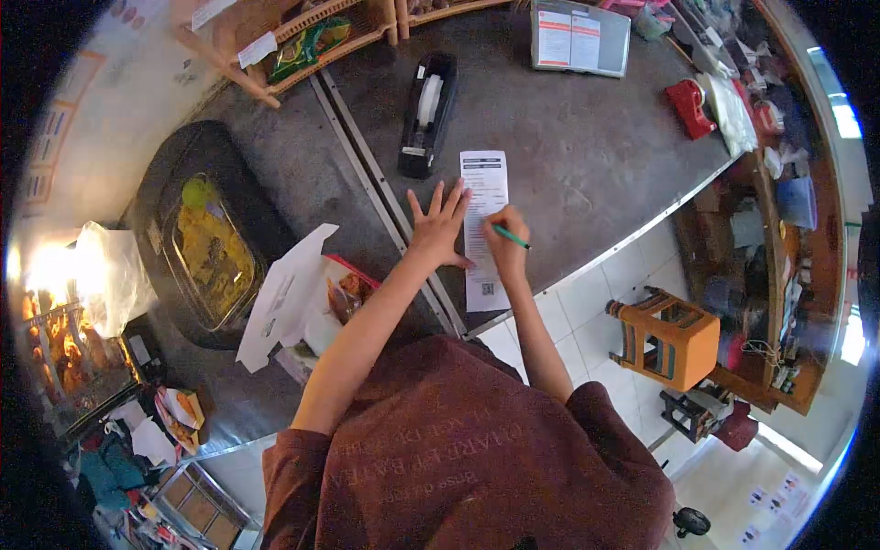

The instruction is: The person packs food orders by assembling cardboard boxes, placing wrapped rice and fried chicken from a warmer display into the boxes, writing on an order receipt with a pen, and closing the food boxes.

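A long printed receipt (486, 291) with a QR code at its near end lies on the dark table. My left hand (438, 225) rests flat at its left edge, fingers spread, with fingertips and thumb reaching onto the paper. In my right hand (507, 246) is a green pen (513, 237), held over the right side of the receipt. Whether the pen tip touches the paper is hidden by my fingers. Just beyond the receipt stands a black tape dispenser (427, 115) with a roll of clear tape.
An open takeaway box (291, 284) with food sits left of my left forearm. Further left is a tray of yellow food (213, 252). A clear case (580, 38) and a red tape dispenser (689, 108) lie at the back. An orange stool (678, 337) stands on the floor.
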Available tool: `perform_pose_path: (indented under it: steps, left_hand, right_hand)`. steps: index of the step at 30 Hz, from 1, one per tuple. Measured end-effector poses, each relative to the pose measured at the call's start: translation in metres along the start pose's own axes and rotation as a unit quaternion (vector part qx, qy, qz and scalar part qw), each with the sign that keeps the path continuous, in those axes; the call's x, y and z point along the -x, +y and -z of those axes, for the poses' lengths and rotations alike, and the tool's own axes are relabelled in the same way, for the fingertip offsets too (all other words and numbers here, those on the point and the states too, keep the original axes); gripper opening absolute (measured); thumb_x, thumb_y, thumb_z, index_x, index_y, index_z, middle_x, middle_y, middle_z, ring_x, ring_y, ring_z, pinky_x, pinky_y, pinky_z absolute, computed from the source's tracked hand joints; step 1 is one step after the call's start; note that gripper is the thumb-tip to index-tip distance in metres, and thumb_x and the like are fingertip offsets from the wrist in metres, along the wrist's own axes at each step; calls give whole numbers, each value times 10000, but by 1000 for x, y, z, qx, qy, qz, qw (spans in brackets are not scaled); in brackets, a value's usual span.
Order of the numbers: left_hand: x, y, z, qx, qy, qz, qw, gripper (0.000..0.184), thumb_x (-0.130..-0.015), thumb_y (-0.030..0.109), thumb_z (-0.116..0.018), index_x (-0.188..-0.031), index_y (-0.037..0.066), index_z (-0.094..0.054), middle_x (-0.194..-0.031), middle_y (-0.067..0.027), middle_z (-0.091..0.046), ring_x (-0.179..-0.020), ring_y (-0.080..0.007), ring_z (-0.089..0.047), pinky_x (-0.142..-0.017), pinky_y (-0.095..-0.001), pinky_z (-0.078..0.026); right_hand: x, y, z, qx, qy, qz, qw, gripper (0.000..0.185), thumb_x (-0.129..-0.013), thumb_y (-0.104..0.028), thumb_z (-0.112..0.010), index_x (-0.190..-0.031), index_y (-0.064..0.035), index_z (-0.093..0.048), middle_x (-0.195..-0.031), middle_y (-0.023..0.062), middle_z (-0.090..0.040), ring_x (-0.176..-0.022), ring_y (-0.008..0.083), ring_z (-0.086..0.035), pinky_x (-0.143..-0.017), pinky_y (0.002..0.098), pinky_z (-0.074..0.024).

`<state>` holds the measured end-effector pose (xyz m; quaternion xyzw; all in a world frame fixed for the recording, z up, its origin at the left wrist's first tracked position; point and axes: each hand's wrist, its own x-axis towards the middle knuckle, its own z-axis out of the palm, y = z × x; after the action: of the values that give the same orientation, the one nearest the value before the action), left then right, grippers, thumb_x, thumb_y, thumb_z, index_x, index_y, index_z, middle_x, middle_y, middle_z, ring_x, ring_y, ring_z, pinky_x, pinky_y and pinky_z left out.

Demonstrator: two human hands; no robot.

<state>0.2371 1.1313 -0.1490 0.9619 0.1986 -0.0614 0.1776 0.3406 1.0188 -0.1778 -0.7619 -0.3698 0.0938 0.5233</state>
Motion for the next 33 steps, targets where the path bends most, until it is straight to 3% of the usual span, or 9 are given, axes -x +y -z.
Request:
perform_pose_path:
  steps: [3,7,11,14,17,24,28,29,33]
  left_hand:
    - [0,-1,0,-7,-8,8,1000,1292,-333,533,-798,-1385,99,-186,-1451,-73,-128,-1327,-330,-123,-933,-725,-24]
    - [-2,1,0,-9,-17,12,1000,1297,-334,535,-797,-1387,102,-175,-1451,-66,-133,-1328,-325,-123,-935,-724,-22]
    - [-2,0,0,-6,-8,11,1000,1312,-320,552,-791,-1388,107,-173,-1455,-60,-117,-1330,-324,-112,-936,-724,-24]
    - [-3,1,-3,-16,-19,13,1000,1321,-312,568,-786,-1389,110,-171,-1457,-56,-107,-1331,-324,-103,-934,-724,-26]
    - [-2,1,0,-17,-35,21,999,1324,-311,577,-782,-1389,113,-171,-1459,-54,-101,-1333,-324,-97,-930,-727,-28]
    - [-3,-2,-4,-3,-12,13,1000,1327,-314,574,-783,-1394,123,-157,-1462,-47,-92,-1335,-318,-97,-922,-735,-29]
    - [-2,-1,-2,-7,-27,20,999,1322,-319,570,-782,-1397,138,-149,-1464,-40,-89,-1337,-307,-96,-923,-735,-38]
    - [-3,0,-2,-8,-28,20,999,1322,-319,571,-782,-1397,142,-149,-1464,-38,-88,-1337,-305,-96,-925,-734,-40]
    - [1,-1,-1,-5,-29,24,999,1324,-317,582,-777,-1398,151,-146,-1465,-29,-83,-1339,-298,-90,-932,-729,-43]
  right_hand:
    - [5,-8,-1,-49,28,-79,995,158,-672,32,-621,-698,-11,-471,-633,125,-474,-567,265,-498,-545,328,-413]
    - [14,-14,3,8,14,-14,1000,178,-660,16,-630,-683,-9,-455,-643,136,-491,-574,274,-514,-535,334,-412]
    - [15,3,3,12,20,-59,998,145,-695,13,-620,-691,-4,-476,-613,91,-521,-554,142,-520,-515,280,-421]
    - [12,-5,4,38,9,-3,999,163,-649,21,-625,-685,-13,-470,-642,132,-516,-562,252,-525,-526,318,-417]
    - [-6,1,9,-73,39,-112,990,166,-644,24,-618,-673,-17,-459,-636,128,-514,-566,245,-527,-528,317,-417]
    - [-18,3,-3,5,52,-44,998,157,-636,30,-613,-675,-8,-466,-638,128,-511,-586,246,-523,-543,320,-413]
    - [-4,2,-5,-26,-57,3,998,160,-653,29,-614,-669,-1,-457,-628,126,-507,-569,259,-505,-536,323,-405]
    - [0,0,-7,-4,-39,-26,999,140,-678,27,-606,-660,-1,-470,-607,86,-520,-536,155,-526,-495,276,-408]
    - [1,0,0,-33,16,-101,994,131,-700,31,-597,-685,8,-469,-612,88,-528,-541,126,-540,-506,264,-430]
